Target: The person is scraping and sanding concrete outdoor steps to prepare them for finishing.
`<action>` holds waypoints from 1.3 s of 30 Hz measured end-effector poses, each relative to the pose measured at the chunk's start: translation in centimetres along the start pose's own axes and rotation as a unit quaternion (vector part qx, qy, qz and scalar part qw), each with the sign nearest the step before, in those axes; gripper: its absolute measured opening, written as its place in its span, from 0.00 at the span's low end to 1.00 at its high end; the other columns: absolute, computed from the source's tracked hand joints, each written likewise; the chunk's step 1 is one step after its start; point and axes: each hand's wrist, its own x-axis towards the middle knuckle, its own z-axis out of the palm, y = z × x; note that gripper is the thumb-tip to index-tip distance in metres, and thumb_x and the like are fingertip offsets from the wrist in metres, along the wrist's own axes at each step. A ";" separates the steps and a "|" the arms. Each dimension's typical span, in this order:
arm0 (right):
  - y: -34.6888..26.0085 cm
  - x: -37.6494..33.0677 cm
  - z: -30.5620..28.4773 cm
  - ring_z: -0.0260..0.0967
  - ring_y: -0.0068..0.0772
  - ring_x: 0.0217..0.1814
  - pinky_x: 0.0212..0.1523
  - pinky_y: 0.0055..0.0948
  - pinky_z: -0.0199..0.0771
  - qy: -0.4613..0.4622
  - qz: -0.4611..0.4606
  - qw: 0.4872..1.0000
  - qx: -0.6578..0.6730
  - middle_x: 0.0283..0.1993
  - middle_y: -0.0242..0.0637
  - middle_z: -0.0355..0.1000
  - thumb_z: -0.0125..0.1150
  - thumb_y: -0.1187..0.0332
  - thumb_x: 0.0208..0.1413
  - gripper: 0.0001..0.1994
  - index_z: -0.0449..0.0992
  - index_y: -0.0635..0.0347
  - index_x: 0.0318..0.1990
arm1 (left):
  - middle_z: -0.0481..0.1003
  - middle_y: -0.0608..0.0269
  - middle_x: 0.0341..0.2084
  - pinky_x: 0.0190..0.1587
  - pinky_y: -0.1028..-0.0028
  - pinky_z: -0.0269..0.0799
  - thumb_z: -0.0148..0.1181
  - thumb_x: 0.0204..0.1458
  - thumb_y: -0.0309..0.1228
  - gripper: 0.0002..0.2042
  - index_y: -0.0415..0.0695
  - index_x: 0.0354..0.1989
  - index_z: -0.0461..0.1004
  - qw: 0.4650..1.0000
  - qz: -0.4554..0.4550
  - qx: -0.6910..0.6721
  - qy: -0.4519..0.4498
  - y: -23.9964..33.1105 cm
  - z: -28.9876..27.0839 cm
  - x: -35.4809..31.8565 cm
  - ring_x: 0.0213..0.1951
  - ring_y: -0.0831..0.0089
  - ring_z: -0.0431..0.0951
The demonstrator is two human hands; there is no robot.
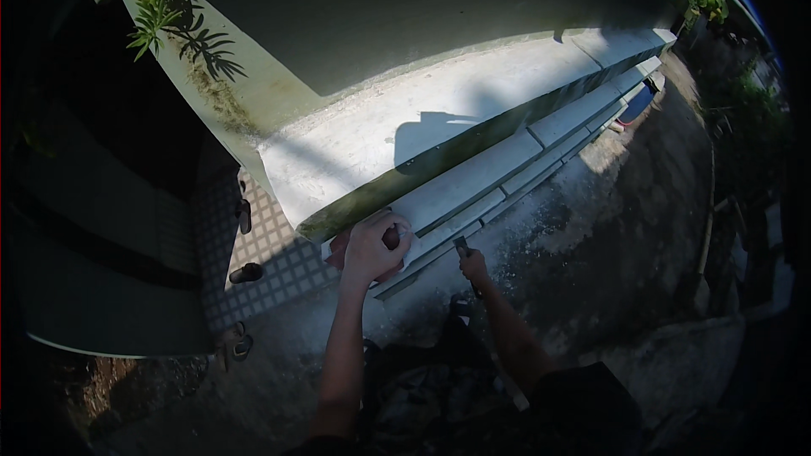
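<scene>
My left hand (pixel 369 247) is closed over the near left end of the stacked pale slabs (pixel 498 160). Its fingers curl round a short thing with a round, dark reddish end (pixel 391 238); the rest of that thing is hidden. Under and beside the palm shows a reddish block-like piece (pixel 335 251). To the right, just off the slabs, my right hand (pixel 474 267) is wrapped round the handle of a small dark hammer (pixel 461 246). The hammer head points up, apart from the slabs and the left hand.
Behind the slabs runs a sunlit white ledge (pixel 355 143) against a wall. Sandals (pixel 246 273) lie on the checkered tiles (pixel 279 241) at left. White dust marks the concrete ground (pixel 541 236). A plant (pixel 155 21) grows at upper left; something blue (pixel 639 105) lies at the slabs' far end.
</scene>
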 end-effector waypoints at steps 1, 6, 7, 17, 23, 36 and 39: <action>-0.2 0.1 -0.2 0.62 0.28 0.13 0.15 0.31 0.60 -0.008 0.005 1.000 0.006 0.15 0.35 0.65 0.52 0.56 0.55 0.19 0.72 0.67 0.26 | 0.72 0.62 0.23 0.38 0.70 0.67 0.61 0.36 0.27 0.07 0.43 0.25 0.71 1.000 -0.001 -0.003 0.001 0.0 0.0 0.0 0.31 0.64 0.71; -2.1 -0.7 -1.4 0.60 0.25 0.13 0.14 0.28 0.58 -0.029 0.059 0.997 0.049 0.16 0.34 0.65 0.52 0.56 0.55 0.19 0.72 0.66 0.27 | 0.72 0.62 0.22 0.37 0.71 0.67 0.61 0.36 0.27 0.07 0.44 0.26 0.72 1.000 -0.016 -0.012 -0.001 0.1 -0.2 -0.1 0.31 0.66 0.71; -2.5 -1.0 -1.5 0.60 0.24 0.14 0.14 0.27 0.58 -0.030 0.070 0.995 0.059 0.16 0.34 0.65 0.52 0.56 0.55 0.18 0.72 0.66 0.27 | 0.71 0.63 0.22 0.36 0.71 0.67 0.61 0.36 0.27 0.07 0.44 0.26 0.72 1.000 -0.016 -0.011 0.005 0.0 -0.2 -0.1 0.30 0.66 0.71; -2.6 -0.8 -2.2 0.65 0.30 0.14 0.16 0.32 0.64 -0.028 0.095 0.993 0.067 0.17 0.37 0.68 0.50 0.57 0.55 0.19 0.73 0.68 0.28 | 0.71 0.62 0.22 0.35 0.72 0.67 0.61 0.36 0.26 0.07 0.43 0.25 0.72 1.000 -0.013 -0.020 0.017 0.3 0.2 0.0 0.28 0.67 0.71; -3.8 -0.6 -1.9 0.65 0.30 0.14 0.15 0.31 0.63 -0.051 0.120 0.989 0.068 0.17 0.38 0.68 0.47 0.59 0.55 0.18 0.72 0.67 0.27 | 0.71 0.62 0.21 0.34 0.71 0.68 0.60 0.36 0.26 0.06 0.43 0.25 0.72 0.999 -0.017 -0.010 0.028 0.4 -0.1 -0.1 0.28 0.66 0.71; -3.3 1.5 0.5 0.70 0.57 0.36 0.37 0.46 0.68 0.072 0.003 0.993 -0.095 0.32 0.56 0.72 0.45 0.60 0.56 0.18 0.73 0.70 0.35 | 0.71 0.59 0.22 0.34 0.69 0.68 0.59 0.39 0.28 0.06 0.43 0.26 0.71 0.999 0.014 0.021 0.030 -0.1 0.3 0.1 0.28 0.62 0.73; -4.2 0.9 0.9 0.69 0.59 0.39 0.40 0.48 0.67 0.069 0.011 0.993 -0.099 0.33 0.58 0.71 0.45 0.60 0.55 0.18 0.73 0.69 0.35 | 0.71 0.59 0.23 0.34 0.69 0.68 0.59 0.39 0.28 0.06 0.44 0.26 0.71 0.999 0.010 0.021 0.029 -0.1 -0.1 -0.1 0.28 0.62 0.73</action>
